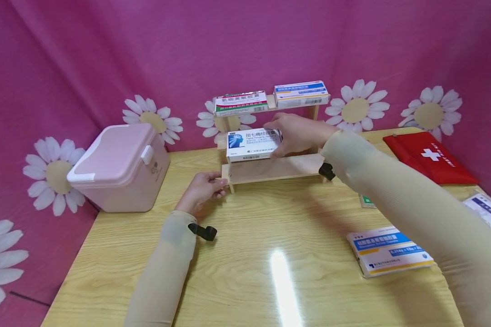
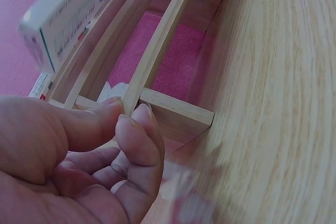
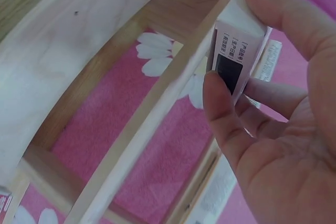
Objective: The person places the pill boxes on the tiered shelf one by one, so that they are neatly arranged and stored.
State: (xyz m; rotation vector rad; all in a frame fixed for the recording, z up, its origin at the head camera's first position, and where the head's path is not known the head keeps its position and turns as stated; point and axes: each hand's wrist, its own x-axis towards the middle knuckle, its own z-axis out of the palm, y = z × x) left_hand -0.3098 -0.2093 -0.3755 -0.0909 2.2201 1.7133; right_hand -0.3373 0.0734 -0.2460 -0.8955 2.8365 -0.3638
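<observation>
A white medicine box (image 1: 251,144) with a blue head picture is gripped at its right end by my right hand (image 1: 296,131). It is held in front of the middle of a small wooden shelf rack (image 1: 276,168), above the lower board. In the right wrist view, thumb and fingers pinch the end of the box (image 3: 239,51). My left hand (image 1: 204,187) pinches the left front corner of the rack's lower board between thumb and finger, as the left wrist view shows this hand (image 2: 89,156) close up. On the top board rest a green-and-red medicine box (image 1: 240,103) and a blue-and-white medicine box (image 1: 301,94).
A pink lidded case (image 1: 120,168) stands left of the rack. At the right lie a red first aid kit pouch (image 1: 429,158), a blue-and-white medicine box (image 1: 388,251), a white packet (image 1: 488,209) and a partly hidden green-marked box (image 1: 367,201). A pink flowered cloth hangs behind.
</observation>
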